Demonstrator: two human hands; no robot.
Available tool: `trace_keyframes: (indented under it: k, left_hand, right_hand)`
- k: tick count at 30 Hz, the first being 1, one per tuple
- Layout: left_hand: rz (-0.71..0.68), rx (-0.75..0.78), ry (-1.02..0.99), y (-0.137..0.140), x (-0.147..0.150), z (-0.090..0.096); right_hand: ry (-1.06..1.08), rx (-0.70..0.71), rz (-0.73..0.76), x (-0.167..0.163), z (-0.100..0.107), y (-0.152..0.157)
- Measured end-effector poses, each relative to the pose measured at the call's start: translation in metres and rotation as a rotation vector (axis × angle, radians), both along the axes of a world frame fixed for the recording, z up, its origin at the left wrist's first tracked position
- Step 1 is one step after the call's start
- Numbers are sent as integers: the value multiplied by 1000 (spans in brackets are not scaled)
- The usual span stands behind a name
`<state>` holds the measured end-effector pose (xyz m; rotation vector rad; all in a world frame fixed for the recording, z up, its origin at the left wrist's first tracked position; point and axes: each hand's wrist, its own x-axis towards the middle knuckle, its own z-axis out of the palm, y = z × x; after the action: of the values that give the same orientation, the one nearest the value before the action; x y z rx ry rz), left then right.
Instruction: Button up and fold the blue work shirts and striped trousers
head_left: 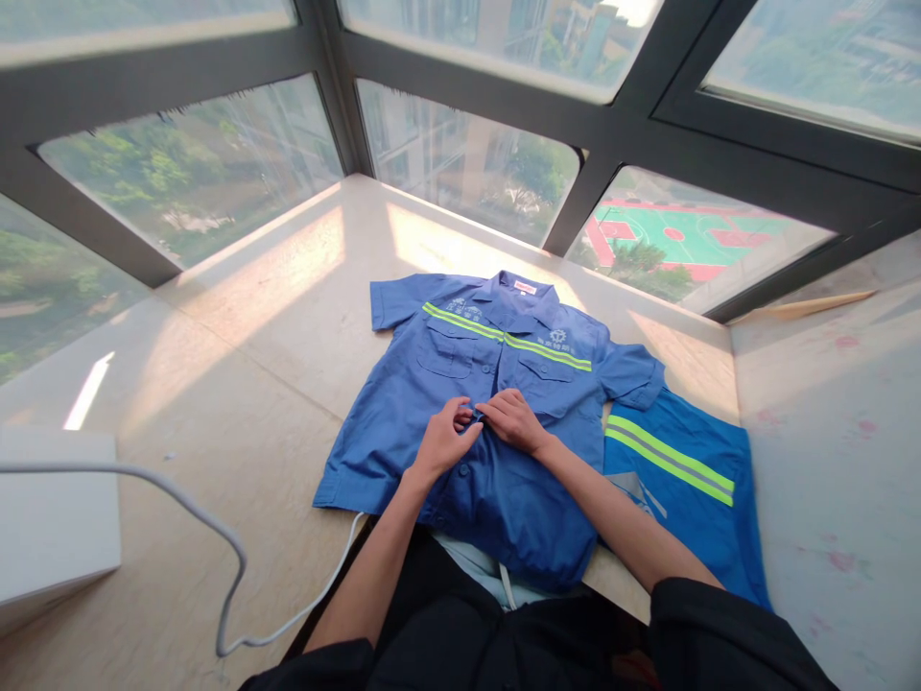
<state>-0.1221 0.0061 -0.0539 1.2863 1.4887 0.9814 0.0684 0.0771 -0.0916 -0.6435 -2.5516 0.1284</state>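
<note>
Fingers (460, 418) of the left hand (440, 443) pinch the front placket of the blue work shirt (432, 422), thumb and forefinger closed on the cloth at mid-chest; just right of them the right hand (512, 420) lies on the same placket, its fingers (487, 411) curled and meeting the left ones at what looks like a button, too small to be sure. Taking the shirt as landmark: it lies face up and spread flat on the pale stone bench (288, 326), collar toward the windows, hem hanging over the near edge. Far left of the shirt sits a white box (50, 518), and a white cable (216, 537) runs from there to the shirt's lower left corner. Touching the shirt's right sleeve lies a second blue garment (691, 489) with yellow reflective stripes. Beyond the shirt stand dark-framed windows (460, 163).
</note>
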Motion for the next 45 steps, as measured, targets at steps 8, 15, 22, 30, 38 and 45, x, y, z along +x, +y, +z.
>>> trace_keyframes:
  k: [8,15,22,30,38,45]
  left_hand:
    - [60,117,308,-7,25,-9]
    - [97,99,314,-8,28,-9]
    - [221,25,159,-7,30,-16]
    - [254,-7,107,-7,30,-16]
    - [262,47,101,-9,29,-23]
    - [311,153,49,-9,29,-35]
  right_hand:
    - [4,-7,-4,0,2,1]
    - [-1,-47,3,1,0,1]
    - [12,-98,5,0,0,4]
    - [98,-153,26,-1,-3,8]
    - [83,-135,33,-1,1,5]
    - [63,-100,31,-2,2,5]
